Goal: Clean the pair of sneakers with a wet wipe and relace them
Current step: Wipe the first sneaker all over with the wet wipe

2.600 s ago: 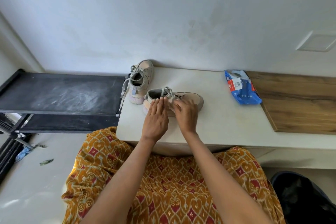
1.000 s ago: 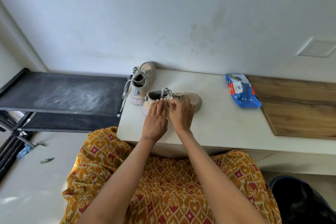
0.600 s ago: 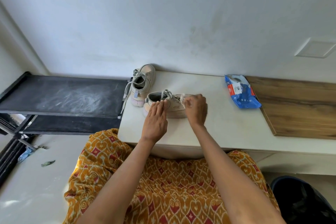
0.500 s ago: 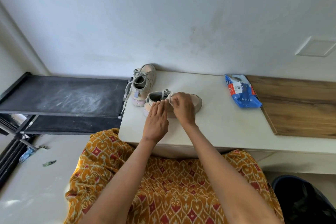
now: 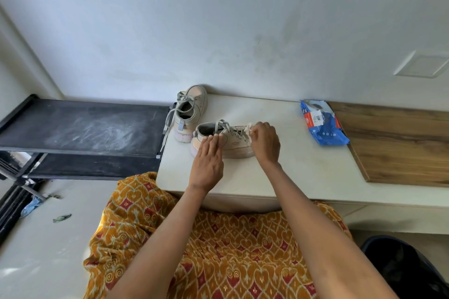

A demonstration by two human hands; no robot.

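Ideally the wiping runs in short strokes along the upper of the near sneaker while it is pinned flat, keeping clear of the laces. It lies near the left front corner of the white counter. The left hand presses its heel side with straight fingers. The right hand curls around a wet wipe over the toe.

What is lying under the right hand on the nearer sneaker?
The right hand pinches a small white wipe against the nearer sneaker, near its laces. Only a corner of the wipe shows; the hand covers the rest and the sneaker's toe.
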